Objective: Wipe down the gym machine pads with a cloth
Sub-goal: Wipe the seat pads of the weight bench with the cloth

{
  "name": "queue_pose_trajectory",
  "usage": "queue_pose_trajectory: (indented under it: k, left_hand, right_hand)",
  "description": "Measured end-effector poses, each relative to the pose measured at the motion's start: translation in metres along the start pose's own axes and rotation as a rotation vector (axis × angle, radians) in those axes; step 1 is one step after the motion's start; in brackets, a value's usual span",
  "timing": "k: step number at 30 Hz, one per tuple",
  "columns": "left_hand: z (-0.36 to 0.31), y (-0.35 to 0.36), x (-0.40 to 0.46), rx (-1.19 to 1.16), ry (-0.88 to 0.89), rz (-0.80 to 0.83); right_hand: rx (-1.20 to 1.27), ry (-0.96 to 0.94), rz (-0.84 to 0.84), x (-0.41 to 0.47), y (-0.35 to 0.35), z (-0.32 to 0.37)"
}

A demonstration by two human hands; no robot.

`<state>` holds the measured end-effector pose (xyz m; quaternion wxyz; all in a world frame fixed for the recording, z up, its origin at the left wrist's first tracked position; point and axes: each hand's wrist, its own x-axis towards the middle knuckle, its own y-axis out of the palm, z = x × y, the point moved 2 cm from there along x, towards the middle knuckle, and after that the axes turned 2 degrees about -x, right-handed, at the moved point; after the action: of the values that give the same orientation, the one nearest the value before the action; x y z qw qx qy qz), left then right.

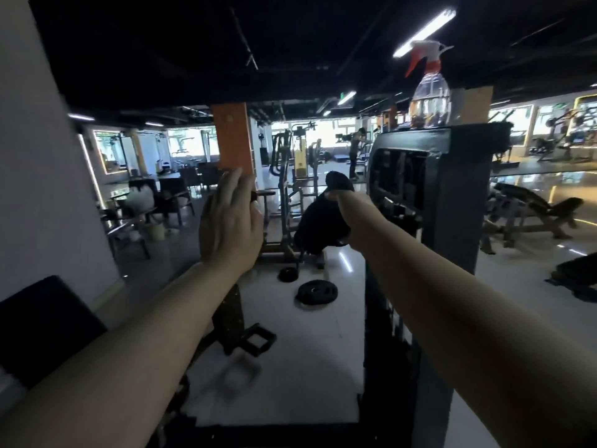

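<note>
Right hand (339,202) grasping dark crumpled cloth (318,221); left hand (229,221) raised, fingers straight, holding nothing visible.

A dark cloth (318,218) is hanging bunched and limp in mid-air, its top gathered into a rounded lump and the rest drooping below. A black pad (42,324) is sitting at the lower left, flat-faced with rounded corners, well apart from the cloth.
</note>
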<state>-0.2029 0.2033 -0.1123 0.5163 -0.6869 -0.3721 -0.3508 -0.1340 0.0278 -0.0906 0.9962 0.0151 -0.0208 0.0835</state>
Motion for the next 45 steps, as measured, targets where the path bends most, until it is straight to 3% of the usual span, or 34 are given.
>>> queue_pose_trajectory:
  k: [6,14,19,24,34,45]
  left_hand:
    - [0.108,-0.065,-0.058,0.143,-0.109,0.06]
    - [0.266,-0.142,-0.111,0.211,-0.161,0.15]
    - [0.353,-0.17,-0.129,0.212,-0.208,0.204]
    - [0.425,-0.176,-0.158,0.216,-0.294,0.265]
    - [0.537,-0.135,-0.2,0.242,-0.413,0.376]
    - [0.671,0.016,-0.198,0.12,-0.409,0.549]
  right_hand:
    - [0.128,0.212,0.164,-0.029,0.126,-0.048]
    - [0.154,0.351,0.275,-0.063,0.327,-0.102]
    - [0.131,0.472,0.258,-0.064,0.429,-0.132]
    - [0.084,0.587,0.2,-0.047,0.489,-0.181]
    - [0.161,0.769,0.133,0.018,0.574,-0.303]
    - [0.143,0.819,0.093,0.137,0.641,-0.401]
